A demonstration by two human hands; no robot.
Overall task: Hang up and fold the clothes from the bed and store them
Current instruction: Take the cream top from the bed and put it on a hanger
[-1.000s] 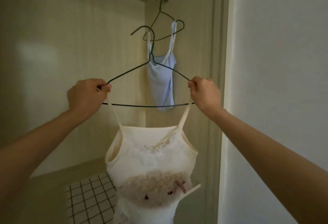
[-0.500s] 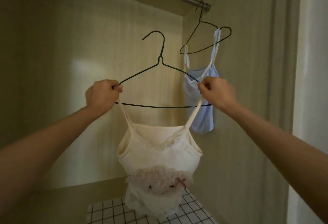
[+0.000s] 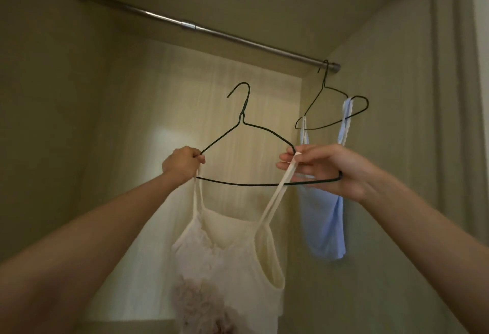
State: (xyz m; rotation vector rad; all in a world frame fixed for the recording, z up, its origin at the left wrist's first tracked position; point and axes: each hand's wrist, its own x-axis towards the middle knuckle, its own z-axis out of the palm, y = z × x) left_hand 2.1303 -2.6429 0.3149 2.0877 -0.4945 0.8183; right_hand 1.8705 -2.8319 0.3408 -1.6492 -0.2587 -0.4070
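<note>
Hanging step in hand: a thin dark wire hanger (image 3: 264, 148) is held up inside a beige wardrobe, below a chrome metal closet rail (image 3: 206, 30), not yet hooked on. A cream camisole with thin straps and a ruffled front (image 3: 227, 262) hangs from the hanger. The hanger's left end and the left strap are pinched in the grip of the left hand (image 3: 182, 165), fingers curled tight. The hanger's right end is held by the right hand (image 3: 325, 169); the right strap (image 3: 280, 182) is pinched between its thumb and fingertips near the shoulder bend. Whether that strap is properly seated over the wire cannot be told, likely not fully.

A pale blue camisole (image 3: 324, 222) already hangs on a second wire hanger (image 3: 328, 111) at the rail's right end.

Next move as judged: the right strap is to be settled on the shoulder, then the hanger lifted so its hook (image 3: 239, 92) clears the rail and is dropped over it, left of the blue one. Straps could slip off if the hanger is tilted.
</note>
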